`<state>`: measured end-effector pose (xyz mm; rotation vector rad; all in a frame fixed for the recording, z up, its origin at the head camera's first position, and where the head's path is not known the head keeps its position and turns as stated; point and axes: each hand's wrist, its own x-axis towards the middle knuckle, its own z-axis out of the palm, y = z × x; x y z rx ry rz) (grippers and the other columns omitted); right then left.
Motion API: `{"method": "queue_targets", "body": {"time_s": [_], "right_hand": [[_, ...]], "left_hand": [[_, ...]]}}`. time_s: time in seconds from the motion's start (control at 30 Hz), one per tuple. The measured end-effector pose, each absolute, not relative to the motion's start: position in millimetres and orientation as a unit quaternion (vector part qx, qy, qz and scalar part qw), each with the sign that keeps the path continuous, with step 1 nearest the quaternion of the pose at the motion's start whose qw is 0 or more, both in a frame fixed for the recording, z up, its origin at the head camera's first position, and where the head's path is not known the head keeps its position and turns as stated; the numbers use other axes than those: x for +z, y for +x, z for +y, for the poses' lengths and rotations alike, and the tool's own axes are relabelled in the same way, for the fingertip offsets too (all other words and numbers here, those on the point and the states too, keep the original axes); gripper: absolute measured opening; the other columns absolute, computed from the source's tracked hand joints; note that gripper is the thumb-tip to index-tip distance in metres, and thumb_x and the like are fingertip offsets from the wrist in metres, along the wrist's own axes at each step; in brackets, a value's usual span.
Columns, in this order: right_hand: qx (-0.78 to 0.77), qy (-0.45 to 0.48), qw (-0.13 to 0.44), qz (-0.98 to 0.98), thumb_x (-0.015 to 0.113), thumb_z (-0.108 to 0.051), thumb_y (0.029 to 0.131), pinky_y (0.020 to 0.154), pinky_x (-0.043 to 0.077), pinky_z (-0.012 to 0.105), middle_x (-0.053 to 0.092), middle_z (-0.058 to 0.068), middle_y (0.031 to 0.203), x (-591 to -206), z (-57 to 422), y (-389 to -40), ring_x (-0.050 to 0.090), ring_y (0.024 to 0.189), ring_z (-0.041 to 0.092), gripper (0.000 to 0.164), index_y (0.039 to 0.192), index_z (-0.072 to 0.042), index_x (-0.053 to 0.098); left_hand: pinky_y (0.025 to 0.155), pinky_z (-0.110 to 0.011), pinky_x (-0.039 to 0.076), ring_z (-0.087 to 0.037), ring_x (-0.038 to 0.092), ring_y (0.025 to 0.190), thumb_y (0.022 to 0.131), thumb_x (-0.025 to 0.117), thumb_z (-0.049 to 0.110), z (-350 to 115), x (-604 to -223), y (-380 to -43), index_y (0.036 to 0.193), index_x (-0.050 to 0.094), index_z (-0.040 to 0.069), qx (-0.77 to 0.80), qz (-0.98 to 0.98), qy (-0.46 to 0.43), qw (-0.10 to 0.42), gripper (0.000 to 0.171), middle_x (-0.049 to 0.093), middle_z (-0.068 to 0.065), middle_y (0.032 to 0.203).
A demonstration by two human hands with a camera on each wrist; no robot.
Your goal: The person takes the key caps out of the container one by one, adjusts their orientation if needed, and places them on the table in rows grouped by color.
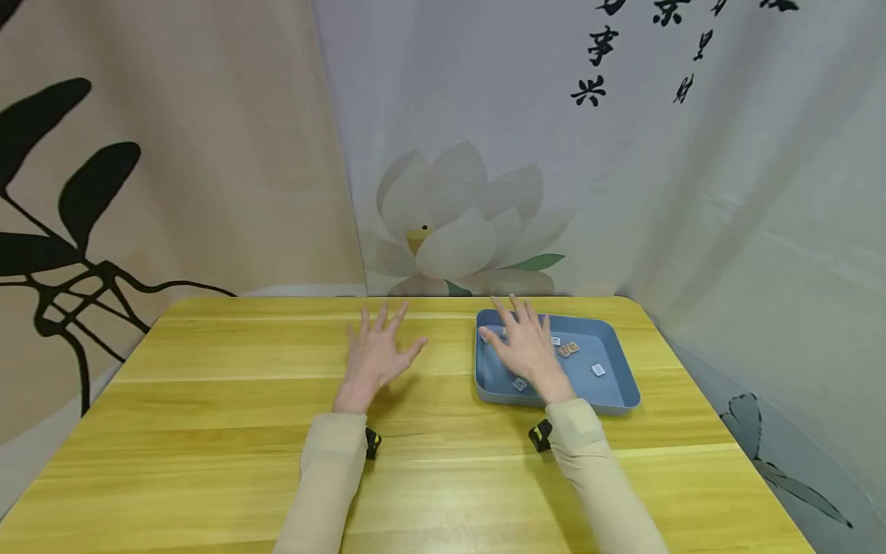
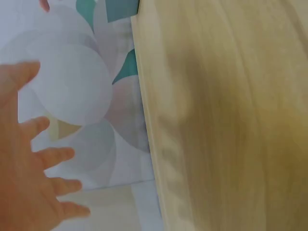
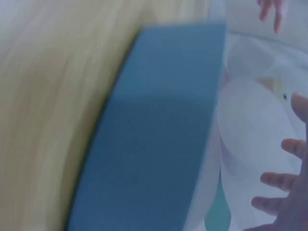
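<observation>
My left hand (image 1: 374, 358) is held above the wooden table with its fingers spread and nothing in it. In the left wrist view the same hand (image 2: 29, 168) shows straight, parted fingers. My right hand (image 1: 527, 350) hovers over the blue tray (image 1: 616, 385), fingers spread and holding nothing. Small tiles lie in the tray: a white tile (image 1: 598, 370) on the right, a white tile (image 1: 519, 384) near the front, and tan tiles (image 1: 569, 349) towards the middle. The hand hides part of the tray. The right wrist view shows the tray's outer wall (image 3: 154, 115) beside the right hand (image 3: 288, 192).
The wooden table (image 1: 208, 431) reaches to a hanging cloth (image 1: 457, 115) printed with a lotus and black characters. More cloth (image 1: 782, 231) hangs along the right side. A black strapped device sits at each wrist.
</observation>
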<state>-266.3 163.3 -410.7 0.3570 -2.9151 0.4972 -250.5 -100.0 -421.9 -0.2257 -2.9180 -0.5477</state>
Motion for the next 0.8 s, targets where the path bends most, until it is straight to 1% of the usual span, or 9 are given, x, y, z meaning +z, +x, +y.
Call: {"method": "queue_targets", "body": {"time_s": [0.13,0.23,0.3,0.37,0.43,0.5,0.6,0.73,0.8], "right_hand": [[0.168,0.115,0.108,-0.973,0.04,-0.048,0.099,0.11,0.024,0.065,0.033,0.02,0.151,-406.3,201.7,-265.5,0.033,0.137,0.043,0.059,0.148,-0.015,0.034],[0.163,0.088,0.108,-0.977,0.043,-0.041,0.1,0.107,0.03,0.063,0.036,0.025,0.146,-405.6,235.2,-266.2,0.038,0.131,0.047,0.056,0.145,-0.007,0.037],[0.165,0.063,0.09,-0.98,0.044,-0.036,0.1,0.104,0.032,0.064,0.035,0.029,0.145,-406.8,257.7,-266.9,0.037,0.129,0.05,0.056,0.145,-0.004,0.035],[0.167,0.039,0.068,-0.983,0.045,-0.033,0.1,0.101,0.035,0.064,0.033,0.032,0.143,-409.7,279.6,-269.3,0.039,0.125,0.053,0.058,0.146,0.0,0.032],[0.175,0.018,0.036,-0.984,0.044,-0.032,0.1,0.099,0.035,0.065,0.03,0.037,0.142,-413.1,299.0,-270.9,0.037,0.124,0.055,0.061,0.147,0.004,0.027],[0.185,0.001,0.006,-0.983,0.042,-0.032,0.101,0.1,0.034,0.065,0.027,0.041,0.14,-418.3,315.5,-272.1,0.034,0.124,0.057,0.064,0.147,0.008,0.022],[0.219,-0.002,-0.03,-0.975,0.041,-0.03,0.101,0.105,0.028,0.066,0.022,0.042,0.144,-428.0,333.8,-273.5,0.026,0.13,0.058,0.066,0.146,0.012,0.017],[0.274,0.004,-0.041,-0.961,0.042,-0.018,0.1,0.11,0.022,0.064,0.021,0.04,0.146,-443.0,346.9,-276.0,0.02,0.135,0.056,0.061,0.146,0.014,0.016],[0.289,0.003,-0.036,-0.957,0.041,-0.012,0.099,0.11,0.022,0.064,0.021,0.039,0.147,-448.4,348.9,-276.2,0.02,0.135,0.055,0.059,0.146,0.014,0.015]], "left_hand": [[0.111,-0.059,0.03,-0.046,0.037,0.135,0.096,0.047,0.048,-98.0,-423.2,-245.9,0.146,0.038,0.014,-0.204,-0.965,-0.098,0.13,0.062,0.045,-0.019,0.145],[0.105,-0.051,0.042,-0.04,0.051,0.124,0.097,0.051,0.037,-95.0,-425.1,-241.9,0.136,0.05,0.006,-0.219,-0.955,-0.114,0.165,0.049,0.058,-0.019,0.132],[0.096,-0.048,0.05,-0.038,0.058,0.116,0.098,0.052,0.032,-92.5,-427.1,-239.5,0.13,0.056,0.004,-0.224,-0.949,-0.123,0.184,0.043,0.063,-0.019,0.124],[0.088,-0.047,0.054,-0.037,0.061,0.111,0.097,0.053,0.027,-89.3,-428.7,-237.1,0.125,0.06,0.002,-0.231,-0.944,-0.129,0.196,0.038,0.066,-0.019,0.119],[0.085,-0.047,0.055,-0.037,0.062,0.109,0.098,0.052,0.026,-86.5,-430.5,-235.2,0.122,0.062,0.002,-0.234,-0.942,-0.134,0.199,0.035,0.067,-0.019,0.116],[0.084,-0.047,0.056,-0.037,0.063,0.108,0.098,0.053,0.024,-84.1,-432.1,-233.5,0.12,0.063,0.002,-0.24,-0.939,-0.14,0.2,0.033,0.068,-0.019,0.115],[0.084,-0.046,0.056,-0.037,0.063,0.107,0.097,0.053,0.022,-82.5,-434.4,-231.7,0.117,0.064,0.001,-0.248,-0.937,-0.147,0.198,0.031,0.068,-0.019,0.114],[0.083,-0.044,0.057,-0.034,0.065,0.103,0.096,0.055,0.02,-80.4,-436.2,-230.4,0.116,0.065,0.001,-0.255,-0.934,-0.158,0.196,0.029,0.069,-0.018,0.113],[0.084,-0.044,0.056,-0.034,0.065,0.104,0.096,0.056,0.02,-78.6,-435.5,-229.6,0.116,0.065,0.002,-0.256,-0.934,-0.162,0.191,0.028,0.069,-0.017,0.113]]}}
